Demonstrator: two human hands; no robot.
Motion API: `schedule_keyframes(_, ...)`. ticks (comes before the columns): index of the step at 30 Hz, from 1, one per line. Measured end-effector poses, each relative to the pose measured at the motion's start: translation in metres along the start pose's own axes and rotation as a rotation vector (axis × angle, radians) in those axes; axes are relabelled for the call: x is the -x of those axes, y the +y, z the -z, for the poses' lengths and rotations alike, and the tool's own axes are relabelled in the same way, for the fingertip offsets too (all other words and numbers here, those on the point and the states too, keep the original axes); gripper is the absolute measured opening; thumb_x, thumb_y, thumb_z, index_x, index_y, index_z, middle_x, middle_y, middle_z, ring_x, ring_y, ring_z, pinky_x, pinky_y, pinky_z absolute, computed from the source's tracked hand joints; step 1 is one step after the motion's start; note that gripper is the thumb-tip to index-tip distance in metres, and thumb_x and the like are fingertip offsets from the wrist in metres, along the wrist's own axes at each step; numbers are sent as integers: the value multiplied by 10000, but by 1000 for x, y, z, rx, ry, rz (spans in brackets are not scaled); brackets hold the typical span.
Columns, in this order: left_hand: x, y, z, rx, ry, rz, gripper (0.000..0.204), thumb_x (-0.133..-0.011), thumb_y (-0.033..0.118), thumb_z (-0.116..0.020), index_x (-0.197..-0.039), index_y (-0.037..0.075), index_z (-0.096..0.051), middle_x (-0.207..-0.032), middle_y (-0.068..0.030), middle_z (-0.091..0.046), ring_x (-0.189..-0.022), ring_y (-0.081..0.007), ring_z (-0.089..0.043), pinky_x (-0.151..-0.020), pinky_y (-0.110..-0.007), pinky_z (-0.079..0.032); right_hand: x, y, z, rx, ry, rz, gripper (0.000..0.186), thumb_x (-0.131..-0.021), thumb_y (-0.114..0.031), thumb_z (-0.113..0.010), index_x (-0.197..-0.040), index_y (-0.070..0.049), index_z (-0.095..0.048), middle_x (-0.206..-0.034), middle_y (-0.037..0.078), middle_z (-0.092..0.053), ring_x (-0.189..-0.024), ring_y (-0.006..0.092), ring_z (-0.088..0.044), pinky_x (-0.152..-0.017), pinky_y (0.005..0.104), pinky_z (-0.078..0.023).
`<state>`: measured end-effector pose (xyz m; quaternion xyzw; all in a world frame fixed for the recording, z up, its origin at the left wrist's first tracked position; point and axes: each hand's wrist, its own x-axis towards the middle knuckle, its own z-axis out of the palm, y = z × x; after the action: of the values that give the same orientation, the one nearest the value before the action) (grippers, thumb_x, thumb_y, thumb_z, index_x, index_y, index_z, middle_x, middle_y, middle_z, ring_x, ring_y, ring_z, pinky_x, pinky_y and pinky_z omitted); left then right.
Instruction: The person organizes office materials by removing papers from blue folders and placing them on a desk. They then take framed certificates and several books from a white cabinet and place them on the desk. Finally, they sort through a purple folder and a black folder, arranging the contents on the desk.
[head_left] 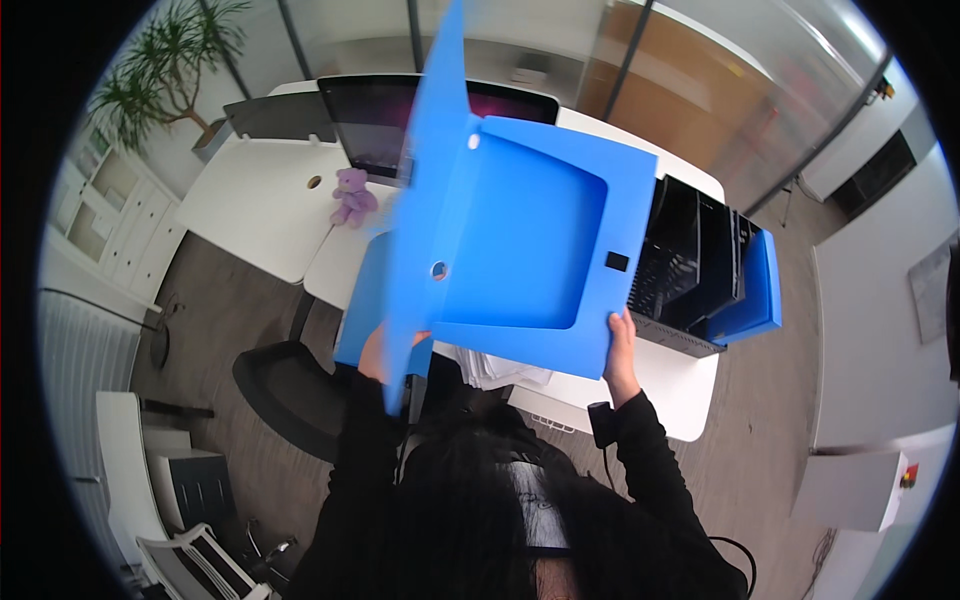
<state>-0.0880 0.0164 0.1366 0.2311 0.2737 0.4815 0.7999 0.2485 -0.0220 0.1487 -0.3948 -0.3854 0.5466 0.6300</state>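
Observation:
A blue plastic file box [530, 230] is held up over the desk, its cover swung open and standing upright on the left. Inside, the box's shallow tray holds nothing that I can see. My right hand [622, 360] grips the lower right edge, thumb on the front face. At the lower left, my left hand [374, 354] is closed on the box near its spine; the cover hides part of it. Below the box lie white papers [490, 368]. Another blue file box or folder [362, 305] rests on the desk, partly hidden behind the cover.
A black file rack [680, 240] stands on the right of the white desk [680, 385], with a blue file box [757, 290] at its right end. Behind are a monitor [365, 125] and a purple teddy bear [352, 197]. A black chair [285, 400] is at the left.

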Motion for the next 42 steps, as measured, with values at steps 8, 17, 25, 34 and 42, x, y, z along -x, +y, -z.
schedule_keyframes(8,47,31,5,-673,500,-200,441,-747,230,-610,-1064,-36,-458,-952,-95,-550,-861,-148,-531,-738,-271,-426,-39,75,-75,105,-275,-289,468,-862,-276,-397,-1217,7,-281,-1130,138,-424,-986,178,-455,-833,274,-371)
schedule_keyframes(17,51,20,102,-463,888,-285,455,-766,224,-586,-1101,-46,-436,-1019,-118,-524,-880,-192,-531,-739,-299,-422,-31,58,-57,208,-387,-371,479,-838,-183,-427,-1243,-44,-211,-1112,195,-421,-875,252,-547,-696,321,-471)
schedule_keyframes(25,6,-32,164,-295,915,11,508,-743,210,-602,-1128,7,-340,-1091,-146,-438,-945,-290,-475,-682,-480,-422,-24,17,58,231,128,-79,345,-812,-92,-439,-1136,-18,-348,-979,132,-507,-794,198,-560,-658,273,-463)
schedule_keyframes(34,-10,-34,144,-661,1117,66,710,-684,142,-603,-1213,29,-143,-1157,-187,-356,-977,-339,-453,-648,-524,-434,-25,-50,143,823,837,480,458,-723,-87,-570,-1126,0,-370,-1023,140,-485,-948,222,-479,-837,302,-360)
schedule_keyframes(42,-3,-23,168,-937,1152,-177,605,-689,117,-556,-1199,-5,-254,-1147,-217,-370,-1006,-313,-443,-771,-391,-408,-66,-35,202,1129,745,98,460,-716,-269,-592,-1059,9,-463,-943,209,-555,-925,322,-524,-772,340,-403)
